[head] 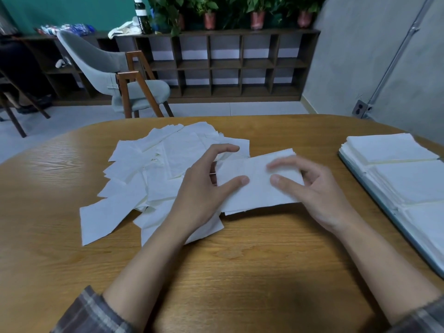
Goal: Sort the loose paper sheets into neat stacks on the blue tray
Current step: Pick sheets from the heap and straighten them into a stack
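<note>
Two bare hands meet over a small stack [259, 188] of white paper sheets lying on the wooden bench [240, 260]. The left hand [204, 188] has its thumb flat on the stack's top, and its fingers [225, 148] are curved and spread, arched round the far left corner. The right hand [319, 191] also has its thumb on top. Its upper fingers [280, 165] are blurred over the sheet face and its lower ones are curled round the right-hand edge, so both hands clasp the stack from its two ends. Left of and beyond the left fingers, and partly beneath that wrist, the loose sheets [153, 174] lie in an overlapping, unsquared heap. Well to the right of the right fingers, the blue tray [409, 235] lies on the bench and carries three square-edged sorted stacks [389, 147] in a row. Plaid sleeves [91, 313] cover the near forearms. Far beyond the fingers stand a grey chair [101, 68] and an open-compartment shelf unit [228, 66] with potted plants [257, 18] on top.
</note>
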The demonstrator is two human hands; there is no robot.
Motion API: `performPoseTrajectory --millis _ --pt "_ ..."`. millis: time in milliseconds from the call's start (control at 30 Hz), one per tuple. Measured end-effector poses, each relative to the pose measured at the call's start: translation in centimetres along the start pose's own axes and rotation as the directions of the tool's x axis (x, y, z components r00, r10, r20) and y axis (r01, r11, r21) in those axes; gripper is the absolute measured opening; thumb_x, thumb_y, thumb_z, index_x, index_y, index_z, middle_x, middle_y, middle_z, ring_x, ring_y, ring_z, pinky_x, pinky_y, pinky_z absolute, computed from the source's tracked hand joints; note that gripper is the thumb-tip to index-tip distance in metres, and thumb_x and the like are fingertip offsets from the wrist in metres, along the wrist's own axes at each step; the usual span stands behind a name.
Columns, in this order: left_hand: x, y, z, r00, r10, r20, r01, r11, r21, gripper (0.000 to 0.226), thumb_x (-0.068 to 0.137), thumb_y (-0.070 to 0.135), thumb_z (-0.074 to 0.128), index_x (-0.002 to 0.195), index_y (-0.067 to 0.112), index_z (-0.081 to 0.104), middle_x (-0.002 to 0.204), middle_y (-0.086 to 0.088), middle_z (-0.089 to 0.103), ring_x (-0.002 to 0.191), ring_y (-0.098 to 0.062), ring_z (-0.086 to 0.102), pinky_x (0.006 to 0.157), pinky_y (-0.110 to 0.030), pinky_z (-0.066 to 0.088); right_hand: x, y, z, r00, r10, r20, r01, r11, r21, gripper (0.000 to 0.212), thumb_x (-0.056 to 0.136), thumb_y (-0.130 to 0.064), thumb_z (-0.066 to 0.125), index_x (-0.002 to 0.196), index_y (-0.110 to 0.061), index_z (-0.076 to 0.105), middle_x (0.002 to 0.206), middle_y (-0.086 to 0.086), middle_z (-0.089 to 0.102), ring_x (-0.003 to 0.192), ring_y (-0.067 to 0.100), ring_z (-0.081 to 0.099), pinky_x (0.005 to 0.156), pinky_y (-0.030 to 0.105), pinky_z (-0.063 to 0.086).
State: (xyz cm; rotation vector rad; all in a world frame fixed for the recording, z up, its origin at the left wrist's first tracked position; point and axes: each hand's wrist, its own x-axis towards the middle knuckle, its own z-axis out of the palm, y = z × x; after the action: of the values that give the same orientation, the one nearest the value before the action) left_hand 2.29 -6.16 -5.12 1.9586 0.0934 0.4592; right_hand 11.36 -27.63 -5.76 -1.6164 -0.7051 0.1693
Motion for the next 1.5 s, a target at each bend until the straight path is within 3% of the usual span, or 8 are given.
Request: performPoseTrajectory --millis 67,200,333,533,933,1133,1300,1500 --pt "0.0 -0.6 0.0 0.997 0.071 0.013 -0.072 0.982 0.177 0.052 0.087 0.032 0.086 0.130 0.042 0.058 0.091 0.008 0.068 0.085 -0.009 0.064 0.070 -0.018 0.051 0.0 0.5 0.0 1.000 0.018 0.005 -0.018 0.996 -0.089 0.018 0.093 -0.003 0.074 0.100 -0.018 0.082 0.105 -0.010 0.080 0.105 0.004 0.071 0.089 0.012 0.048" --pt "0.1 -1.8 -0.2 0.981 0.119 0.153 -0.175 0.887 0.427 0.061 0.084 0.032 0.087 0.132 0.038 0.051 0.101 0.018 0.058 0.095 -0.003 0.057 0.081 -0.024 0.050 0.5 1.1 -1.1 0.967 -0.011 -0.254 -0.061 0.960 -0.274 0.023 0.097 -0.004 0.070 0.099 -0.023 0.083 0.101 -0.023 0.078 0.104 -0.008 0.067 0.091 0.005 0.044" --pt "0.0 -2.2 -0.1 0.973 0.103 0.209 -0.199 0.832 0.518 0.056 0.082 0.041 0.087 0.130 0.037 0.058 0.108 0.019 0.057 0.106 -0.005 0.053 0.088 -0.038 0.053 0.7 1.5 -2.1 0.933 -0.013 -0.360 -0.104 0.947 -0.303 0.023 0.097 -0.007 0.070 0.100 -0.025 0.083 0.104 -0.025 0.077 0.105 -0.012 0.064 0.094 0.005 0.043" --pt "-0.3 -2.1 0.4 0.968 0.105 0.230 -0.225 0.770 0.596 0.036 0.084 0.054 0.081 0.111 0.031 0.075 0.117 0.019 0.058 0.111 -0.004 0.049 0.084 -0.031 0.051 0.6 1.6 -1.8 0.936 0.005 -0.352 -0.129 0.935 -0.330 0.023 0.098 -0.008 0.068 0.101 -0.025 0.083 0.106 -0.028 0.073 0.104 -0.020 0.060 0.088 -0.003 0.037" --pt "0.1 -2.1 -0.5 0.937 0.109 0.333 -0.293 0.764 0.575 0.003 0.091 0.032 0.077 0.091 0.030 0.079 0.113 0.020 0.064 0.110 -0.006 0.054 0.087 -0.039 0.052 0.6 1.5 -1.8 0.938 -0.025 -0.345 -0.100 0.935 -0.340 0.024 0.098 -0.008 0.067 0.104 -0.026 0.082 0.110 -0.027 0.073 0.103 -0.020 0.059 0.084 -0.004 0.036" --pt "-0.2 -1.7 0.2 0.904 0.298 0.305 -0.420 0.749 0.512 0.014 0.099 0.033 0.058 0.098 0.022 0.067 0.091 0.014 0.068 0.086 -0.011 0.061 0.088 -0.033 0.044 0.6 1.3 -1.8 0.938 -0.075 -0.338 -0.062 0.924 -0.377 0.032 0.101 -0.009 0.061 0.112 -0.033 0.079 0.121 -0.020 0.072 0.113 -0.008 0.060 0.091 0.004 0.039" --pt "-0.9 -0.8 1.1 0.890 0.403 0.213 -0.455 0.780 0.429 0.010 0.107 0.028 0.060 0.104 0.020 0.064 0.094 0.016 0.068 0.088 -0.006 0.059 0.089 -0.012 0.037 0.0 0.8 -1.7 0.985 -0.099 -0.140 0.033 0.911 -0.411 0.041 0.092 -0.009 0.067 0.119 -0.038 0.076 0.120 -0.010 0.070 0.102 0.009 0.062 0.082 0.017 0.048" --pt "-1.3 0.2 2.4 0.898 0.440 0.008 -0.432 0.878 0.206 0.005 0.105 0.019 0.066 0.107 0.015 0.068 0.096 0.015 0.070 0.091 -0.005 0.067 0.078 -0.024 0.052 -0.3 0.5 -0.5 0.991 -0.114 0.066 0.131 0.896 -0.424 0.029 0.086 -0.019 0.084 0.110 -0.034 0.080 0.108 -0.016 0.076 0.106 0.008 0.069 0.089 0.025 0.050"
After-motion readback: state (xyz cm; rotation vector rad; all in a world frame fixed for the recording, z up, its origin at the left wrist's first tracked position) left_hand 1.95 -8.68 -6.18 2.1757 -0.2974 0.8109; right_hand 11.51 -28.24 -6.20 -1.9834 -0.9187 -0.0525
